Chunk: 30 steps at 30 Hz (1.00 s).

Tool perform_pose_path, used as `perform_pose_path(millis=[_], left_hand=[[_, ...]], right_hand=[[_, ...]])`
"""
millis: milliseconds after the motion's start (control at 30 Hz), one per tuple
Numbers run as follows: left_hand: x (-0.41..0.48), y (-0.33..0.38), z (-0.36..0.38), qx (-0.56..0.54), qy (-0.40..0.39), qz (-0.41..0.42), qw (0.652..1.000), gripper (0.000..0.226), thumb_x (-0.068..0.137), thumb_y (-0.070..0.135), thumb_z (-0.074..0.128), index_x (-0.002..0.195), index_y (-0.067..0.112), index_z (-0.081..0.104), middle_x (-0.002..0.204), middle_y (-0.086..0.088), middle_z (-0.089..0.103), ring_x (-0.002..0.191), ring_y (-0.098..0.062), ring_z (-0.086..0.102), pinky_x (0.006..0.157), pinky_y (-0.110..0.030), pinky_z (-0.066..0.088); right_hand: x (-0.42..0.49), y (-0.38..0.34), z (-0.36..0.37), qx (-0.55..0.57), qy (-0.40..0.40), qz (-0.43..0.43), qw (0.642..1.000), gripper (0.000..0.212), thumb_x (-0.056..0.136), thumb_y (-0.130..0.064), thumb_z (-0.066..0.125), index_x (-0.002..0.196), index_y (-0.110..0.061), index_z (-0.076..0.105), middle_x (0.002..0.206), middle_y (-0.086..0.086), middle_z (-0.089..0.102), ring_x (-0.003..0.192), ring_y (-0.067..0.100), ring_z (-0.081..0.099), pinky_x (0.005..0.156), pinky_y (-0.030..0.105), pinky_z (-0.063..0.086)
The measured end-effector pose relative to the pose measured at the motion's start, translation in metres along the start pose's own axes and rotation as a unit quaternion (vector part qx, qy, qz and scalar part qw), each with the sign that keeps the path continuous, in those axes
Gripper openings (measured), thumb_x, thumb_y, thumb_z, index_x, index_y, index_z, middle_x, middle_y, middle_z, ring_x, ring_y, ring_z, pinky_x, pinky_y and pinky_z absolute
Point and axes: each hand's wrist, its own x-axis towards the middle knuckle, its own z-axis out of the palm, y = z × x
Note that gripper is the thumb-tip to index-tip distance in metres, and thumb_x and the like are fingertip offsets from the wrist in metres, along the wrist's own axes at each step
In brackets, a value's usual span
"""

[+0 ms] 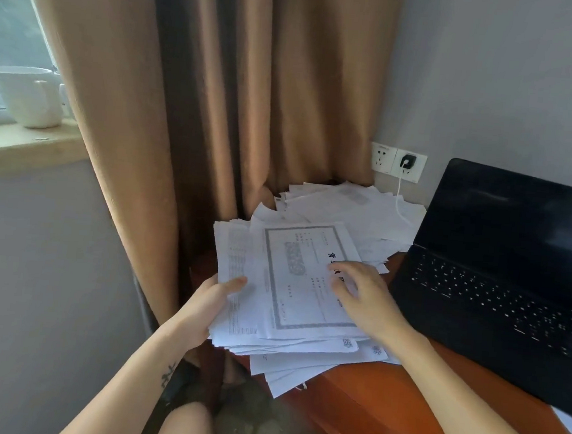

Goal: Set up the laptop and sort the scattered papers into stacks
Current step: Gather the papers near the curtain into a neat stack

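Well, the biggest thing here is the tan curtain (184,106), hanging far left of the laptop (499,268) and down past the bench (383,395), a reddish-brown wooden top. The laptop is black and stands open on it, with a dark screen and pale key legends too small to read.

Just left of the laptop lie loose papers (347,208), white sheets fanned over one another, some touching its left edge. Nearer me than those, also left of the laptop, is the stack (252,317) I am gathering, its edges uneven and overhanging the bench.

The top sheet (300,276) is a form with a grey frame and a blurred block in the middle. Its bold black characters are partly under my right hand, and I cannot read them.

My left hand (209,306) grips the stack's edge farthest from the laptop, thumb on top. My right hand (363,298) holds nothing. Its fingers (345,267) are spread loosely, their tips on the top sheet.

Far left of the laptop a white mug (27,97) stands on the windowsill (26,148). Just behind the laptop's left corner is a white wall socket (398,162), with a white cable (399,198) running down across the loose papers. Small QR codes (347,342) mark lower sheets.
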Motion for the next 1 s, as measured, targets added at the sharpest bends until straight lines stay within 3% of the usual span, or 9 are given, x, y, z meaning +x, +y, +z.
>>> perform_pose_path(millis=[67,167,333,467,600,767,900,1000], left_hand=[[0.002,-0.005,0.001,0.010,0.006,0.006,1.000,0.025,0.104,0.025,0.061,0.128,0.019,0.059,0.116,-0.007,0.075,0.101,-0.029,0.075,0.095,-0.048,0.059],[0.005,-0.010,0.002,0.007,0.017,0.011,1.000,0.024,0.104,0.023,0.061,0.128,0.021,0.059,0.119,-0.005,0.075,0.104,-0.029,0.074,0.102,-0.053,0.055],[0.008,-0.011,0.003,0.014,0.019,0.015,1.000,0.029,0.101,0.033,0.064,0.129,0.026,0.057,0.121,-0.003,0.074,0.107,-0.030,0.073,0.106,-0.058,0.052],[0.006,-0.008,0.004,0.009,0.022,0.012,1.000,0.060,0.075,0.051,0.065,0.130,0.029,0.056,0.123,-0.001,0.073,0.109,-0.030,0.072,0.107,-0.058,0.051],[0.004,-0.005,0.006,0.035,0.023,0.017,0.999,0.058,0.076,0.052,0.066,0.128,0.029,0.056,0.122,0.001,0.073,0.108,-0.028,0.073,0.106,-0.056,0.052],[0.008,-0.003,0.007,0.066,0.019,0.031,0.997,0.027,0.100,0.036,0.067,0.124,0.031,0.055,0.124,0.003,0.071,0.108,-0.024,0.071,0.107,-0.054,0.052],[0.004,0.004,0.011,0.093,0.030,0.036,0.995,0.061,0.072,0.054,0.068,0.127,0.033,0.053,0.125,0.005,0.070,0.111,-0.023,0.070,0.108,-0.052,0.051],[0.005,0.005,0.012,0.109,0.031,0.027,0.993,0.058,0.075,0.052,0.072,0.126,0.032,0.052,0.122,0.004,0.071,0.108,-0.023,0.071,0.106,-0.051,0.053]], right_hand=[[0.003,0.010,0.008,-0.101,-0.007,0.039,0.994,0.054,0.103,-0.047,0.044,0.151,-0.023,0.042,0.157,-0.004,0.038,0.147,0.019,0.027,0.121,0.039,0.021],[-0.001,0.013,0.024,-0.136,-0.062,0.058,0.987,0.066,0.102,-0.054,0.036,0.159,-0.023,0.024,0.167,0.000,0.017,0.154,0.025,0.012,0.125,0.044,0.012],[0.007,0.001,0.027,-0.123,-0.008,0.039,0.992,0.060,0.099,-0.048,0.049,0.152,-0.023,0.040,0.159,-0.003,0.033,0.143,0.022,0.031,0.117,0.041,0.026],[0.018,0.000,0.020,-0.056,0.036,0.069,0.995,0.047,0.097,-0.039,0.056,0.140,-0.022,0.054,0.144,0.001,0.048,0.130,0.025,0.042,0.110,0.042,0.036],[0.017,0.008,0.019,-0.045,0.044,0.097,0.993,0.052,0.094,-0.044,0.052,0.140,-0.019,0.055,0.137,0.005,0.057,0.130,0.031,0.046,0.109,0.045,0.039],[0.014,0.004,0.024,-0.011,0.069,0.089,0.994,0.048,0.098,-0.034,0.055,0.144,-0.022,0.050,0.145,-0.003,0.052,0.135,0.025,0.035,0.113,0.042,0.030],[0.004,-0.001,0.029,-0.018,0.029,0.083,0.996,0.048,0.098,-0.037,0.054,0.145,-0.028,0.045,0.143,-0.006,0.052,0.137,0.022,0.030,0.112,0.041,0.024],[0.002,-0.011,0.031,0.045,0.008,0.104,0.994,0.059,0.099,-0.038,0.054,0.153,-0.026,0.034,0.148,-0.003,0.042,0.143,0.020,0.021,0.118,0.042,0.018]])
